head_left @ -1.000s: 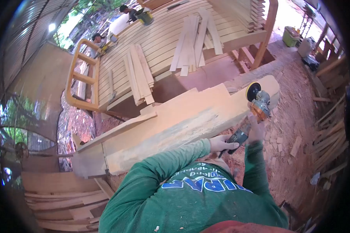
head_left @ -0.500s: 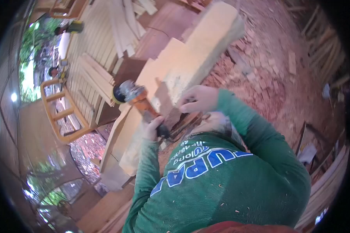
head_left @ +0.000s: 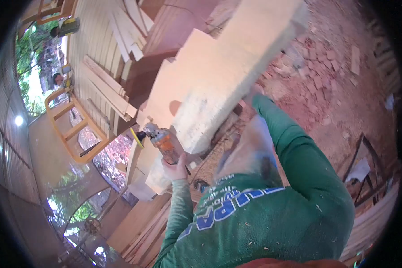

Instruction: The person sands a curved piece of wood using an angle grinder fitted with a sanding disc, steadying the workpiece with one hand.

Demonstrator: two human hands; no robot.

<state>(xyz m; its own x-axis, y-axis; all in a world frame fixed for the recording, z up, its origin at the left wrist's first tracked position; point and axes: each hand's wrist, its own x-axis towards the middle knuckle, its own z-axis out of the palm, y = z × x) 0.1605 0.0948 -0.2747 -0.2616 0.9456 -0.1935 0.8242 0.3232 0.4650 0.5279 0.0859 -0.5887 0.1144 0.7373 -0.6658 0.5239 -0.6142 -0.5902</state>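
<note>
My left hand [head_left: 176, 169] is wrapped round the body of an orange-and-grey angle grinder [head_left: 164, 145]. The grinder's yellow-edged disc [head_left: 137, 137] points away to the left. Beneath the tool lies a long pale board [head_left: 201, 67] with a stepped edge, and a whitish, rough side strip [head_left: 201, 118] runs along it. A thin brown piece shows beside the grinder near my fingers; whether I grip it too is unclear. My right hand [head_left: 253, 94] is down past the board's near edge, dim and blurred, its fingers hidden.
Loose planks [head_left: 109, 87] lie on a slatted surface to the left. A wooden ladder-like frame [head_left: 73, 127] stands closer. Several reddish wood offcuts [head_left: 315, 67] are heaped on the dusty floor to the right. More boards [head_left: 143, 232] lie at the lower left.
My right hand has left the brown piece by the grinder and moved right, beyond the board's edge. The grinder, still in my left hand, has tilted and sits slightly lower in view.
</note>
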